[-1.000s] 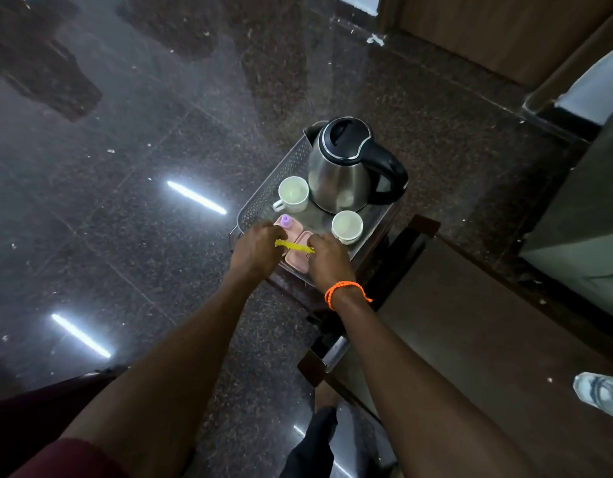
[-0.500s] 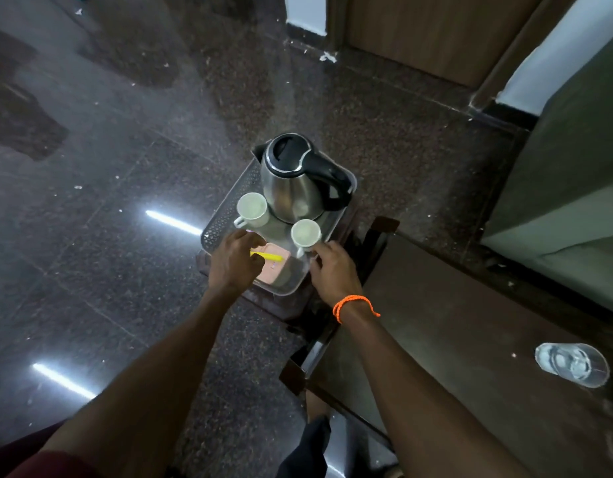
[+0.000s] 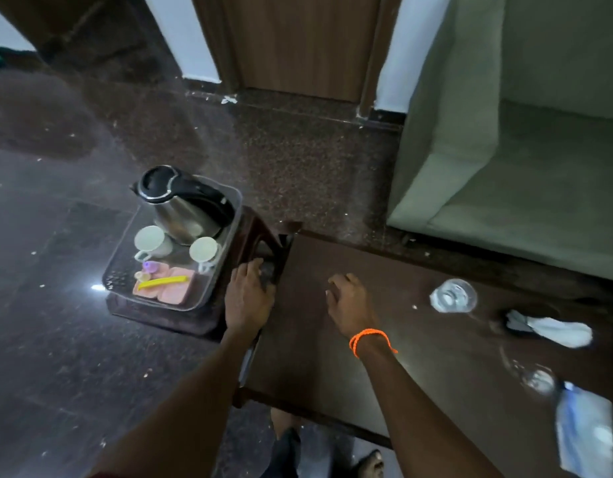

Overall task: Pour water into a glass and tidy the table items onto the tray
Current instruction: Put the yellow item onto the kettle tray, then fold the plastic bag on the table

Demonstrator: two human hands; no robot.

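Two hands: both hover low over the brown surface, holding nothing.
Left grip: fingers loosely spread, at the surface's corner beside the stool.
Right grip: fingers loosely curled, an orange band at the wrist.
Tray: clear, on the stool; carries the steel kettle, two white cups, pink packets and a yellow stick.
Glass: upright on the surface, well right of the right grip.
Water bottle: lying near the surface's right edge, blurred.
Cloth: white, between glass and bottle.

Steel-and-black kettle, white cups, yellow comb, orange wristband.
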